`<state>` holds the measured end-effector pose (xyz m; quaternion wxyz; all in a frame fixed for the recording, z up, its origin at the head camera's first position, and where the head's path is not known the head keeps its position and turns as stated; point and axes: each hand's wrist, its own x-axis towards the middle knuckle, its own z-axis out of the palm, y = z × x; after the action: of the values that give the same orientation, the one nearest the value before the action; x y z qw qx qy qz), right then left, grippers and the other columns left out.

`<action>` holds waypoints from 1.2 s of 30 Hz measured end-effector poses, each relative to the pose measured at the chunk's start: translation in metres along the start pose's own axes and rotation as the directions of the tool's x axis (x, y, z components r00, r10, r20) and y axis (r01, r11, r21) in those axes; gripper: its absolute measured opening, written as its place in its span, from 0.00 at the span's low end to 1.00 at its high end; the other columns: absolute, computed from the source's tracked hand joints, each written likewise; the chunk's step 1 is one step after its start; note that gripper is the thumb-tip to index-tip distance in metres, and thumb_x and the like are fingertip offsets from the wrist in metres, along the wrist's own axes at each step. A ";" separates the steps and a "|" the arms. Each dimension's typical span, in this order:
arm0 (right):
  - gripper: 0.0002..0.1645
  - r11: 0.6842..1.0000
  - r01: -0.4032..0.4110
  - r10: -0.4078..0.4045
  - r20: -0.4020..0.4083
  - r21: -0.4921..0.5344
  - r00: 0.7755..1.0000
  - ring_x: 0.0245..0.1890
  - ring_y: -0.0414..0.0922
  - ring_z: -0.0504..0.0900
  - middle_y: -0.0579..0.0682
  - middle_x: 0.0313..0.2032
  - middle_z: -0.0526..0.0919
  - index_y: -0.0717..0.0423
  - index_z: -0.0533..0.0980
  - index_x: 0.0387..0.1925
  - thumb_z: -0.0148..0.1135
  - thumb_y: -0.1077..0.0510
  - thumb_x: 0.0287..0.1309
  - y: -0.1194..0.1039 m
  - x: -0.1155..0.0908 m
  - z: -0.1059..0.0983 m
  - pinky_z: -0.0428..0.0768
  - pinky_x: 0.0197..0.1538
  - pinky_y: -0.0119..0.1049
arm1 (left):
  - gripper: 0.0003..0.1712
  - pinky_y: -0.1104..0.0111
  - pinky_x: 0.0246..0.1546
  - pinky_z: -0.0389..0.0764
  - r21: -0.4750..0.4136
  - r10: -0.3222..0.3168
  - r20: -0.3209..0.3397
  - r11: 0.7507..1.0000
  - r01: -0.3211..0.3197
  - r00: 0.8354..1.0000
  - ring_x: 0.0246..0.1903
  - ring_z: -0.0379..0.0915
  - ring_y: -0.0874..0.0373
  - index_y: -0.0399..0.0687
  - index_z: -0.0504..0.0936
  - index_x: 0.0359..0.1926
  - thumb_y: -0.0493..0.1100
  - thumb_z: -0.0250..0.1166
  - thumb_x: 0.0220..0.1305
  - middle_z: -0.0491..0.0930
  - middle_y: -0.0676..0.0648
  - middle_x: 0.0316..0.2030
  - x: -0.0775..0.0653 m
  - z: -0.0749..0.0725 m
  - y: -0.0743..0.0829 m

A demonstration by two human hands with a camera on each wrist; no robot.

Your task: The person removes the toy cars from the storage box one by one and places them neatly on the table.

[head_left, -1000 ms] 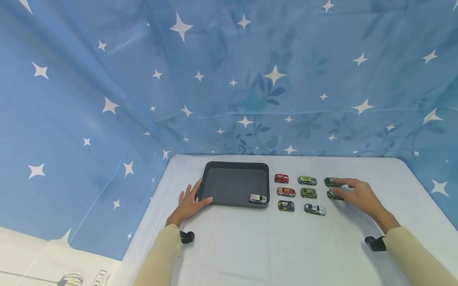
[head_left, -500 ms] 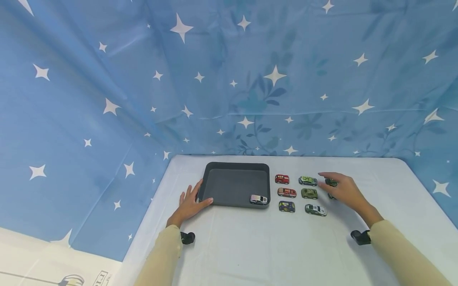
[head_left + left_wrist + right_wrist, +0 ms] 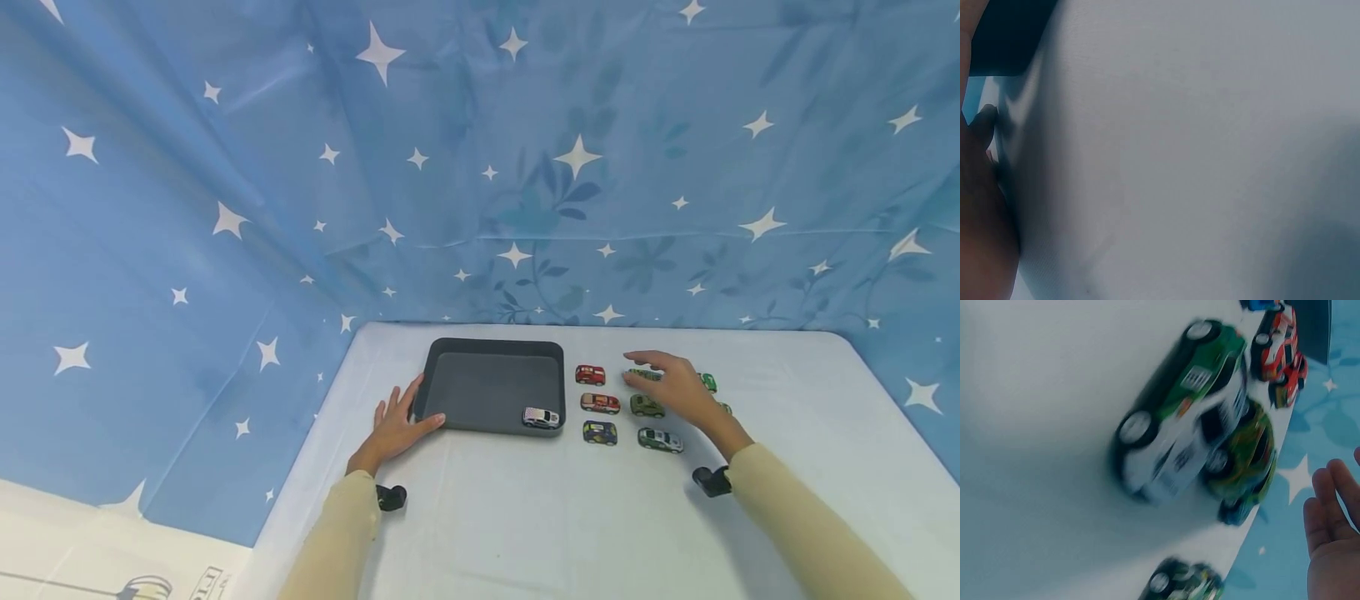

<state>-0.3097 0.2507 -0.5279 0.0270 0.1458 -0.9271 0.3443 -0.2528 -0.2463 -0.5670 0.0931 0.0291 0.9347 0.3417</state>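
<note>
A dark grey tray [image 3: 480, 383] stands on the table, with a white patterned toy car [image 3: 542, 417] in its front right corner. My left hand [image 3: 395, 429] rests at the tray's left front corner, fingers spread and thumb along the front rim. My right hand [image 3: 671, 390] hovers with fingers extended over the yellow-green toy car [image 3: 642, 375], partly covering it; nothing is between fingers and thumb. Just below it are an olive-green toy car [image 3: 647, 406] and a white-and-green toy car [image 3: 660, 440], large in the right wrist view. The left wrist view shows mostly tabletop.
Between tray and right hand stand a red toy car [image 3: 590, 375], an orange-red toy car [image 3: 600, 403] and a dark blue toy car [image 3: 600, 432]. A green toy car [image 3: 707, 382] shows behind the right hand. A blue star-patterned cloth [image 3: 570, 233] hangs along the table's back edge.
My right hand has moved left from the two cars at the far right to above the yellow-green car, taking nothing along. The left hand stays at the tray.
</note>
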 end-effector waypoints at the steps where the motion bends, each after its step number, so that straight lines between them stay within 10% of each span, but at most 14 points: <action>1: 0.32 1.000 0.005 -0.005 0.005 0.003 1.000 0.61 0.62 0.71 0.61 0.61 0.75 0.56 0.75 0.61 0.62 0.42 0.64 -0.003 0.002 0.003 0.71 0.59 0.63 | 0.54 0.45 0.71 0.24 0.000 0.001 0.000 1.000 -0.001 1.000 0.76 0.25 0.46 0.77 0.38 0.76 0.72 0.60 0.58 0.44 0.48 0.77 0.000 0.000 0.000; 36: 0.33 0.954 0.265 -0.291 0.217 0.137 0.932 0.56 0.52 0.79 0.57 0.57 0.80 0.59 0.74 0.62 0.67 0.47 0.60 -0.084 0.039 0.085 0.78 0.55 0.53 | 0.54 0.46 0.71 0.24 -0.001 -0.012 0.014 1.000 0.012 1.000 0.76 0.23 0.49 0.79 0.37 0.76 0.72 0.60 0.59 0.40 0.49 0.77 0.001 -0.001 0.001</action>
<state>-0.3186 0.1258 -0.5338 -0.0420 0.3165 -0.8742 0.3659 -0.2539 -0.2464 -0.5656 0.1018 0.0256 0.9341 0.3413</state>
